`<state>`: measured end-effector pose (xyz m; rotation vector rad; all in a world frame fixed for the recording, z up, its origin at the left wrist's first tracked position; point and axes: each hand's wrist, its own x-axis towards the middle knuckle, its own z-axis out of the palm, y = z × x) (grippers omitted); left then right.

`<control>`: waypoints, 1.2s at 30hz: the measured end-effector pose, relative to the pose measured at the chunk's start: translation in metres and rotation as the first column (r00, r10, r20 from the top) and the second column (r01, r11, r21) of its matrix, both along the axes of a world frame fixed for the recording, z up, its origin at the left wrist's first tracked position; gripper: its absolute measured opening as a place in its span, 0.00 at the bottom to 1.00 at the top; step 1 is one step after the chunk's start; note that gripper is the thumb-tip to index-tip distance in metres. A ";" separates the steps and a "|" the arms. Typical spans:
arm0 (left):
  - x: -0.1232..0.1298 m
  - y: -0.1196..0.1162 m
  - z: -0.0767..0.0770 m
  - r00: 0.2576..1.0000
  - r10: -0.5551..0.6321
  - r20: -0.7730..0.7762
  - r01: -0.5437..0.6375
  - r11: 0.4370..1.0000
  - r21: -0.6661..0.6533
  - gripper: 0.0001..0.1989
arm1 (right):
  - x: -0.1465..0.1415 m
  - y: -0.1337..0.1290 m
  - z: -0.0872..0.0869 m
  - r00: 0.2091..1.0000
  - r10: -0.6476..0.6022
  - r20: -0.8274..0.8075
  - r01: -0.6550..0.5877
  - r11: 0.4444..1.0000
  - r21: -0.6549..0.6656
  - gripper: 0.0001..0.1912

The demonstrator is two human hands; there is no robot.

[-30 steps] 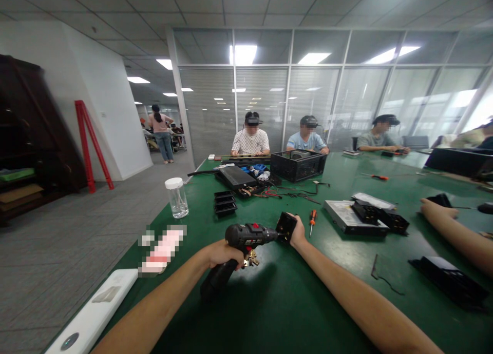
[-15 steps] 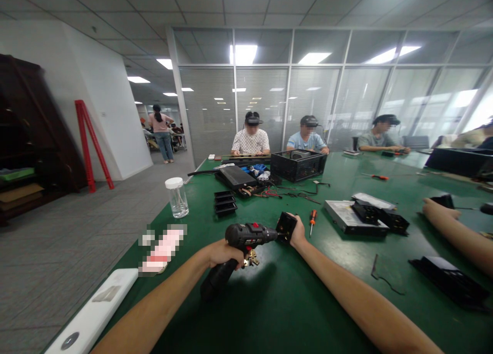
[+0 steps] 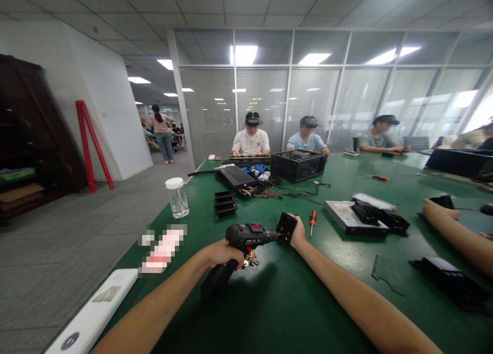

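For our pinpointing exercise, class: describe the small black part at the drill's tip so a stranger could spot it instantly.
Find the green table, then the black drill above its near side. It points rightward at the small black part. Unlike the black trays lying on the table, this one is held in the right grip.

Far left: a dark wooden cabinet (image 3: 52,133) stood. Just right of it, a red A-frame stand (image 3: 85,146) stood near the white wall (image 3: 119,118). Left of centre: clear jar (image 3: 178,205), white lid (image 3: 174,182) on. Upper right: glass partition (image 3: 262,95) extended.
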<state>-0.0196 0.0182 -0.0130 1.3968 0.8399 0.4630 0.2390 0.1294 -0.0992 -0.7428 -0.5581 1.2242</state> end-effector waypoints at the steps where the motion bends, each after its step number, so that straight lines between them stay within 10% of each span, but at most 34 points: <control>1: 0.000 0.000 0.000 1.000 0.001 0.001 -0.001 1.000 -0.004 0.06 | 0.000 0.000 0.000 1.000 0.001 0.001 -0.001 1.000 0.001 0.11; 36: -0.001 0.000 0.002 1.000 -0.027 -0.008 0.027 0.999 0.024 0.06 | -0.001 -0.002 0.003 1.000 0.006 -0.005 -0.006 1.000 -0.005 0.12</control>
